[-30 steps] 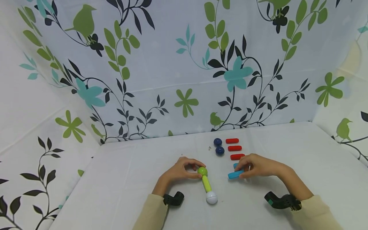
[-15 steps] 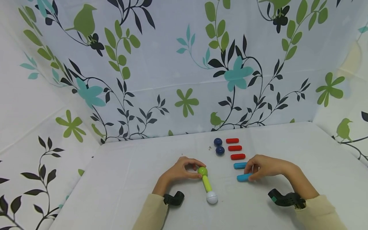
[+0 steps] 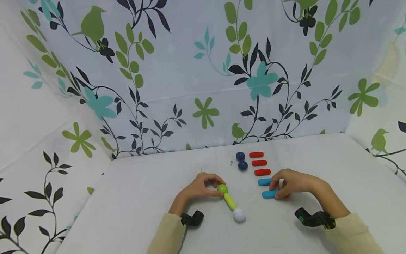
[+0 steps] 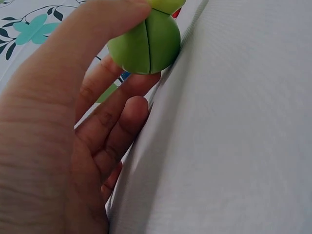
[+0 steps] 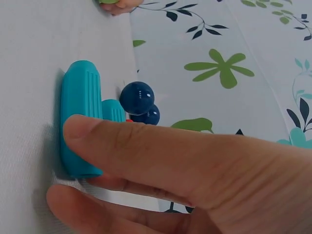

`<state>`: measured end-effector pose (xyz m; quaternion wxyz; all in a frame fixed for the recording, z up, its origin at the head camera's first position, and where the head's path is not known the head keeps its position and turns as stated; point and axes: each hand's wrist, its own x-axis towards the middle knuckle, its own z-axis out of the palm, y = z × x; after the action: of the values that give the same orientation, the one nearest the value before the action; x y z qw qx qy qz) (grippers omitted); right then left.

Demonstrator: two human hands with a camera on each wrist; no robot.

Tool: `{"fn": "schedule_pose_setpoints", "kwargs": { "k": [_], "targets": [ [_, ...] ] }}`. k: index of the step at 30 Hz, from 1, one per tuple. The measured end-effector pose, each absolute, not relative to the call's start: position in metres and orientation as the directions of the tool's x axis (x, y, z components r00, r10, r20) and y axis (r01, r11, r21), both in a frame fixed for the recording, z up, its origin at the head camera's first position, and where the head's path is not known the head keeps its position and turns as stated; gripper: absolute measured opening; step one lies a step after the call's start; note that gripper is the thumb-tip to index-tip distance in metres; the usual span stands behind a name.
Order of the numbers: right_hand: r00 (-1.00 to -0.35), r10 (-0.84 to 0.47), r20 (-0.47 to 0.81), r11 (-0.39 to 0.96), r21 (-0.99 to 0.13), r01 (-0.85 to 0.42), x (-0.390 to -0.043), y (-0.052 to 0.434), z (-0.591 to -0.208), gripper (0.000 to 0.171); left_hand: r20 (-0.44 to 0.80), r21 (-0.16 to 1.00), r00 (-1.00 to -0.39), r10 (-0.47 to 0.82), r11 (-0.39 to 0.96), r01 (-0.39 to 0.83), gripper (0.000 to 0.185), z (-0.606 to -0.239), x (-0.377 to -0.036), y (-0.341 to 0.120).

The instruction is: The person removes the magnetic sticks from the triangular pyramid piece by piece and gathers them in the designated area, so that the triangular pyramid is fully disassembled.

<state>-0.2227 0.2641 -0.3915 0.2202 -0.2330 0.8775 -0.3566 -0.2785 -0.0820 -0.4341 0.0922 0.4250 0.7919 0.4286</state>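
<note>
My left hand (image 3: 203, 186) pinches a green ball (image 3: 222, 188) between thumb and fingers. A yellow-green rod (image 3: 229, 201) joins that ball to a white ball (image 3: 239, 214), all lying in a slanting line on the table. The left wrist view shows the thumb over the ball's seam (image 4: 147, 48). To the right, my right hand (image 3: 295, 183) holds a blue rod (image 3: 269, 194) at its right end, thumb across it. In the right wrist view, this ribbed blue rod (image 5: 80, 97) lies on the white cloth. A second blue rod (image 3: 264, 182) sits just behind, partly hidden by the fingers.
Behind the blue rods lie three red rods (image 3: 262, 172), stacked in a column going back. Left of them are two dark blue balls (image 3: 242, 165). A white cloth (image 3: 142, 204) covers the table, with a leaf-patterned curtain (image 3: 177, 70) rising at the back.
My right hand has drawn the blue rod rightward, in line with the other blue rod. The white ball end of the joined piece has swung right while my left hand keeps the green ball.
</note>
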Motion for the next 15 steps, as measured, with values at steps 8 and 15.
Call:
{"fn": "schedule_pose_setpoints", "kwargs": {
  "k": [8,15],
  "targets": [
    [-0.799,-0.559,-0.220,0.626,-0.744,-0.234,-0.221,0.263,-0.391,0.013,0.197,0.769,-0.649,0.734,0.295,0.567,0.030,-0.456,-0.289,-0.085],
    [-0.811,-0.544,-0.215,0.630,-0.743,-0.226,-0.220,0.264,-0.392,0.012,0.218,0.765,-0.622,0.752,0.265,0.587,0.037,-0.456,-0.290,-0.085]
  ]
}}
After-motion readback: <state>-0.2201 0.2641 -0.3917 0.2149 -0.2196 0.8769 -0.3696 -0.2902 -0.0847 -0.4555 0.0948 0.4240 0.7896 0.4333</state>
